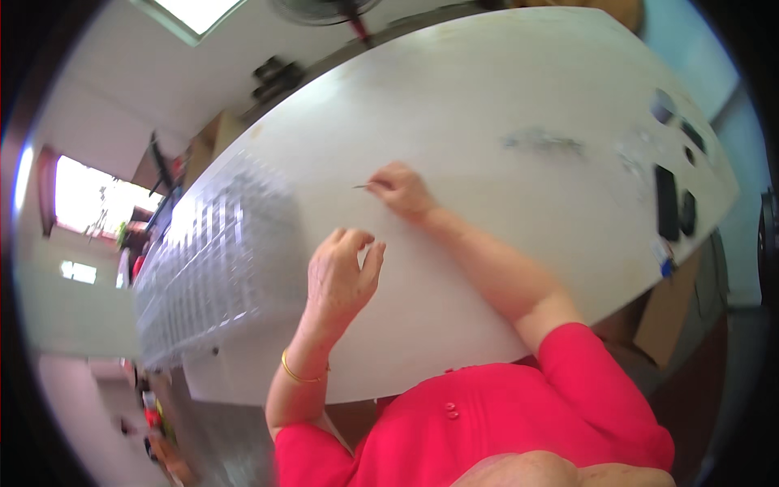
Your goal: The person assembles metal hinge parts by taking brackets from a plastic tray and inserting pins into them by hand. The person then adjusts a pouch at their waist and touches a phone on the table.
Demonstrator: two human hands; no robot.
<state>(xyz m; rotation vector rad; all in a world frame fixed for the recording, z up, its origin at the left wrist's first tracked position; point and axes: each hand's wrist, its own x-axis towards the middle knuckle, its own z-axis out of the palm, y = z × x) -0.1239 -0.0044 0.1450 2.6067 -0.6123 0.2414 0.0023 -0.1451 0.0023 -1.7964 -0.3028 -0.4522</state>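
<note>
Over the white table (pixel 454 308), my right hand (pixel 403 193) is closed in a pinch on a thin, dark, pin-like piece (pixel 359 187) that sticks out to the left of the fingertips. Its exact kind is too small and blurred to tell. Nearer to me, my left hand (pixel 345 272) is raised with bent fingers and a gap between thumb and forefinger; nothing shows between them. To the left of that hand lies a stack of clear plastic trays (pixel 227 260) with rows of ridges. Farther right, a loose scatter of small metallic pieces (pixel 545 143) rests on the tabletop.
Along the table's right end are a black phone-like slab (pixel 666 203), a smaller dark object (pixel 688 213), a round grey item (pixel 662 106) and crumpled clear plastic (pixel 633 154). A cardboard box (pixel 667 312) stands below the right edge. A fan (pixel 320 8) is beyond the far side.
</note>
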